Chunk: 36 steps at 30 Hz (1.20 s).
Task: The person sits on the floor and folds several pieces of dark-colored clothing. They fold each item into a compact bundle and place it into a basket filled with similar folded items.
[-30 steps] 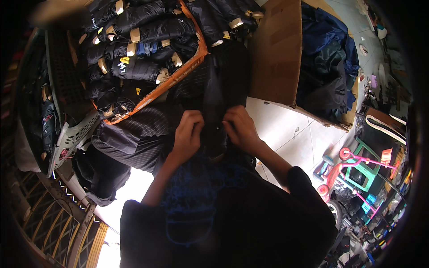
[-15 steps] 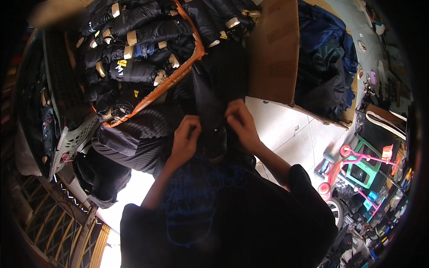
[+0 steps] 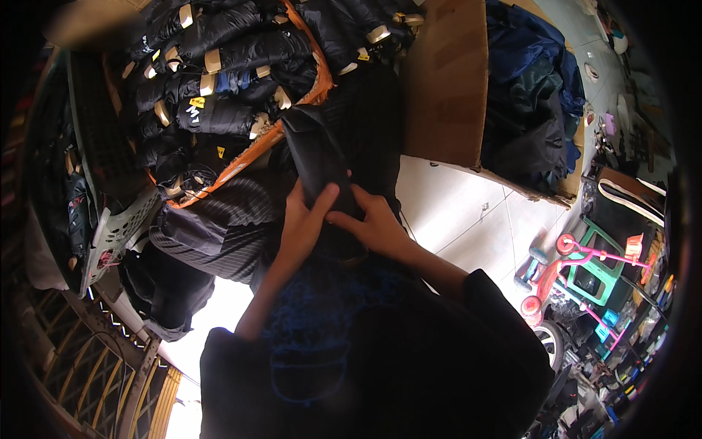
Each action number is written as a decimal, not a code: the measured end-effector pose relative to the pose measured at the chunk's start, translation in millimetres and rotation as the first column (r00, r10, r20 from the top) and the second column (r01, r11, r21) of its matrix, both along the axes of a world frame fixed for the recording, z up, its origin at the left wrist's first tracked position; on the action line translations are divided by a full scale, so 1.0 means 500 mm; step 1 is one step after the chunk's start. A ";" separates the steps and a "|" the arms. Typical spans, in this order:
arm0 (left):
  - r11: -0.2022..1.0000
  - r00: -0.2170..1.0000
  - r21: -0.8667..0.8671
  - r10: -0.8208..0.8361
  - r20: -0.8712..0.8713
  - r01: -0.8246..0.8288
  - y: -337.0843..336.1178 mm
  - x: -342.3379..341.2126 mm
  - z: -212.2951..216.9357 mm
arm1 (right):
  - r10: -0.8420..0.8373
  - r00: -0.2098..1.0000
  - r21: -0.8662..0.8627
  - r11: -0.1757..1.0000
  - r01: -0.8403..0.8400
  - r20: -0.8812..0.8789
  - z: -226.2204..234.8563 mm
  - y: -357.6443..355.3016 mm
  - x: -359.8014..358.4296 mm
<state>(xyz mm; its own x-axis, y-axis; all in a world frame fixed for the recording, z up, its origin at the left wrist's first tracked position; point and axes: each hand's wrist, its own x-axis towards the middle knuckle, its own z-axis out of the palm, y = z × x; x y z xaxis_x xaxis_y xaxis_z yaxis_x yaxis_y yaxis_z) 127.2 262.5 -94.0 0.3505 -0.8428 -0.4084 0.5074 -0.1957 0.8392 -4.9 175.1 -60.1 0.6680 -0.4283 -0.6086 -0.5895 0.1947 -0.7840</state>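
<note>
A dark folded piece of cloth (image 3: 316, 143), long and narrow, lies between my hands over my lap, its far end pointing up and slightly left. My left hand (image 3: 306, 216) is closed on its near left side, thumb lying on top. From the right, my right hand (image 3: 371, 223) grips the near end, thumb pressed toward the left one. The fingers beneath the cloth are hidden. Just beyond its far end, the orange rim (image 3: 256, 152) edges a container full of rolled black bundles (image 3: 219, 117) with pale end pieces.
A cardboard box (image 3: 447, 88) holding dark blue and black fabric (image 3: 523, 95) stands to the right. Striped dark cloth (image 3: 212, 238) and a grey plastic basket (image 3: 121, 227) are at left. A pink scooter (image 3: 545, 285) and a green stool (image 3: 596, 263) lie farther right.
My hands have come closer together, thumbs now on top of the cloth. The cloth's far end has swung to the left and looks flatter and more clearly folded.
</note>
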 end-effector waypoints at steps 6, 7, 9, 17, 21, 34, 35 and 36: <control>0.978 0.924 -0.179 0.029 -0.381 -0.104 0.018 0.008 -0.048 | -0.056 0.994 0.127 0.991 0.044 0.097 -0.035 0.034 -0.047; 0.973 0.938 -0.211 0.012 -0.346 -0.090 0.023 0.002 -0.062 | -0.025 0.990 0.041 0.999 0.020 0.142 -0.049 0.047 -0.054; 0.963 0.962 -0.265 -0.030 -0.272 -0.045 0.031 -0.012 -0.084 | 0.035 0.974 -0.127 0.992 -0.006 0.225 -0.079 0.077 -0.070; 0.989 0.945 -0.147 -0.039 -0.326 -0.009 0.032 -0.033 -0.086 | -0.137 0.979 -0.187 0.968 0.165 0.154 -0.064 0.101 -0.070; 0.995 0.925 -0.091 -0.078 -0.372 0.047 0.051 -0.040 -0.097 | -0.211 0.947 -0.197 0.945 0.260 0.241 -0.072 0.105 -0.063; 0.964 0.906 -0.129 0.261 0.332 -0.231 0.035 -0.044 -0.038 | -0.543 0.823 0.603 0.717 0.351 0.166 -0.095 0.053 -0.065; 0.928 0.789 -0.244 0.369 0.491 -0.282 0.028 -0.042 -0.031 | -0.552 0.821 0.604 0.707 0.368 0.145 -0.072 0.051 -0.052; 0.945 0.696 -0.270 0.318 0.644 -0.182 0.024 -0.033 -0.018 | -0.560 0.819 0.605 0.697 0.385 0.124 -0.060 0.050 -0.045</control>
